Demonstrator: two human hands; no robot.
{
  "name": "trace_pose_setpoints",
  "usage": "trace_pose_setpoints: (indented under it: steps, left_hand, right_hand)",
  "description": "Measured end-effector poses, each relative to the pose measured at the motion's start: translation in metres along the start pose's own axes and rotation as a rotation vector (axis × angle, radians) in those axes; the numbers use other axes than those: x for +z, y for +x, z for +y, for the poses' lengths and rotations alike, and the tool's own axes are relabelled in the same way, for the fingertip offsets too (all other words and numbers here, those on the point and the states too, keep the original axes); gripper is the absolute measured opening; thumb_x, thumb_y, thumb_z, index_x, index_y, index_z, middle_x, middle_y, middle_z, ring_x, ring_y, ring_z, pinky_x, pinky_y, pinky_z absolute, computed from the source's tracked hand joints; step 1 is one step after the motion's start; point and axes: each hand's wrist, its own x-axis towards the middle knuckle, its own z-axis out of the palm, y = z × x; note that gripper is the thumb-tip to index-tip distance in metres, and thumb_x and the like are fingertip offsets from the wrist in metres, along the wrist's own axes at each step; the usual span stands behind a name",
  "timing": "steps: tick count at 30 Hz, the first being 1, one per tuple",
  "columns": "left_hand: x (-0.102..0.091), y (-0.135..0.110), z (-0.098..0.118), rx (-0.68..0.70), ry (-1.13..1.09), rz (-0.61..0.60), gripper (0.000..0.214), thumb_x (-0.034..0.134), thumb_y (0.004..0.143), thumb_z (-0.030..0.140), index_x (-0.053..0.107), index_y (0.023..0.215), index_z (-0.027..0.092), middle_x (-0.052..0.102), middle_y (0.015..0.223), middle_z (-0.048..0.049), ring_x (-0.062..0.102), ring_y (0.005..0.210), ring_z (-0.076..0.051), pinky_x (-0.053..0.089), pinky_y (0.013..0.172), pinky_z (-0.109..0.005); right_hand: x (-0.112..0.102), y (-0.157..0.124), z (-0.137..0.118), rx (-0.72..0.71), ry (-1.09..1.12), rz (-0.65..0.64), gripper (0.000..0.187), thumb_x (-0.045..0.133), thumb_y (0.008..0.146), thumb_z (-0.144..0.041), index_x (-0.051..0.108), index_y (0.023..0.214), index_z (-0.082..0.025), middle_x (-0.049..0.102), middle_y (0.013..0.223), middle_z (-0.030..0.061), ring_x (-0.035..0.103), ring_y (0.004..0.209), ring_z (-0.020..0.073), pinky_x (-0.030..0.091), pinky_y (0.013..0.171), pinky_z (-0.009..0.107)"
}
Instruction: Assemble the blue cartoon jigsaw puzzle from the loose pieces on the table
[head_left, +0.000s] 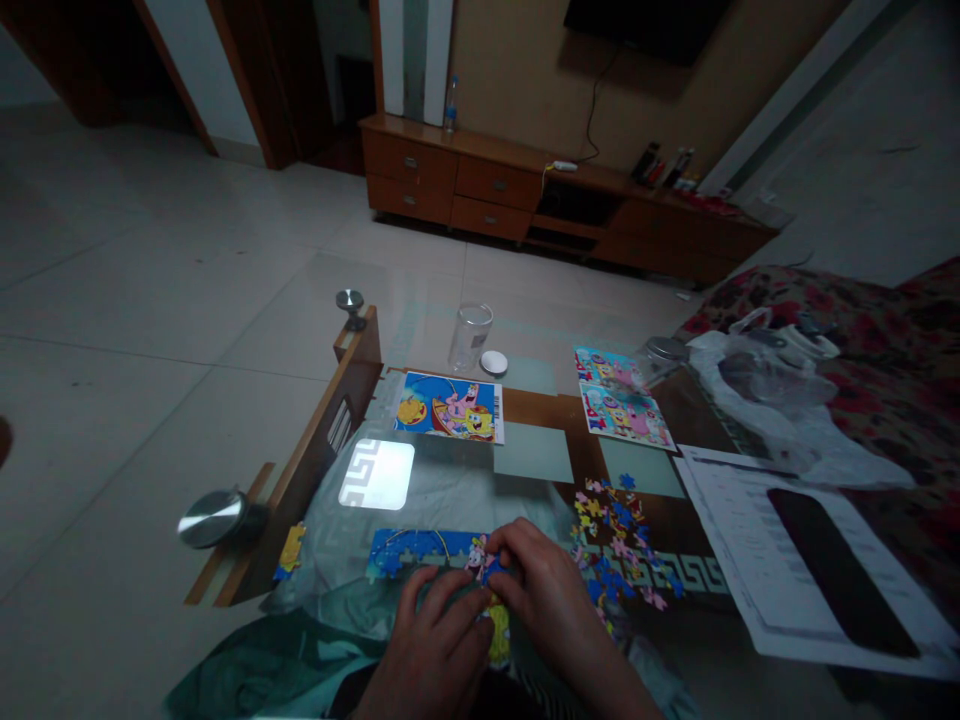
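A partly assembled jigsaw puzzle, mostly blue with some pink and yellow, lies on a pale green cloth at the near edge of a glass table. My left hand curls over the puzzle's near side, its fingertips close to my right hand. The right fingers close on a small blue jigsaw piece at the puzzle's edge. To the right lies a heap of loose pieces. A printed cartoon picture card lies farther off.
Two more cartoon cards lie at the far right of the table, near a glass tumbler, a white round lid, a printed sheet, a black phone and a plastic bag. Metal table knobs project at the corners.
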Motion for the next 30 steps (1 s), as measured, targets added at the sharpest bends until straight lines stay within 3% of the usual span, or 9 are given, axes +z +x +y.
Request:
trace_pose_setpoints:
  steps: [10, 14, 18, 23, 28, 30]
  left_hand:
    - [0.0, 0.0, -0.001, -0.001, -0.004, 0.002, 0.035, 0.034, 0.1, 0.028, 0.064, 0.083, 0.023, 0.07, 0.092, 0.0042, 0.053, 0.098, -0.016, 0.025, 0.1, -0.034]
    - [0.001, -0.001, -0.001, 0.001, -0.003, 0.019, 0.033, 0.035, 0.099, 0.027, 0.064, 0.084, 0.023, 0.07, 0.094, 0.0035, 0.054, 0.099, -0.017, 0.026, 0.101, -0.035]
    - [0.0, 0.0, 0.0, -0.01, -0.008, 0.024, 0.032, 0.036, 0.099, 0.028, 0.065, 0.088, 0.023, 0.07, 0.094, 0.0027, 0.055, 0.099, -0.016, 0.028, 0.099, -0.034]
    - [-0.011, 0.01, 0.001, 0.034, 0.042, -0.003, 0.033, 0.033, 0.099, 0.023, 0.065, 0.092, 0.022, 0.07, 0.093, 0.0024, 0.056, 0.096, -0.016, 0.031, 0.095, -0.034]
    - [-0.02, 0.021, 0.001, 0.108, 0.05, -0.049, 0.026, 0.038, 0.096, 0.019, 0.064, 0.1, 0.02, 0.07, 0.092, 0.0024, 0.058, 0.091, -0.014, 0.034, 0.091, -0.031]
    - [-0.018, 0.02, 0.002, 0.07, 0.02, -0.011, 0.028, 0.037, 0.097, 0.02, 0.064, 0.096, 0.02, 0.069, 0.089, 0.0019, 0.058, 0.088, -0.013, 0.035, 0.09, -0.03]
  right_hand:
    - [-0.009, 0.003, 0.001, -0.033, 0.215, -0.014, 0.018, 0.058, 0.075, -0.001, 0.057, 0.072, -0.019, 0.053, 0.072, -0.0017, 0.053, 0.068, 0.0159, 0.036, 0.061, 0.026]
    - [-0.011, 0.001, 0.003, -0.017, 0.445, 0.018, 0.009, 0.054, 0.084, -0.017, 0.061, 0.087, -0.021, 0.058, 0.076, -0.0005, 0.056, 0.072, 0.0181, 0.042, 0.064, 0.029]
    - [-0.012, -0.001, 0.004, -0.03, 0.491, 0.111, 0.02, 0.048, 0.089, -0.027, 0.067, 0.094, -0.022, 0.062, 0.089, 0.0034, 0.058, 0.082, 0.0202, 0.044, 0.074, 0.033]
    - [-0.008, -0.003, 0.005, 0.104, 0.639, 0.095, 0.019, 0.054, 0.085, -0.036, 0.064, 0.083, -0.02, 0.059, 0.069, -0.0003, 0.055, 0.062, 0.0172, 0.045, 0.061, 0.03]
    - [-0.003, -0.008, -0.004, 0.144, 0.76, 0.044, 0.018, 0.057, 0.081, -0.038, 0.059, 0.08, -0.02, 0.059, 0.063, -0.0017, 0.059, 0.062, 0.0176, 0.047, 0.062, 0.029]
    - [-0.002, -0.011, -0.008, 0.149, 0.739, 0.023, 0.015, 0.059, 0.079, -0.035, 0.059, 0.076, -0.021, 0.061, 0.066, -0.0008, 0.06, 0.065, 0.0178, 0.047, 0.063, 0.029]
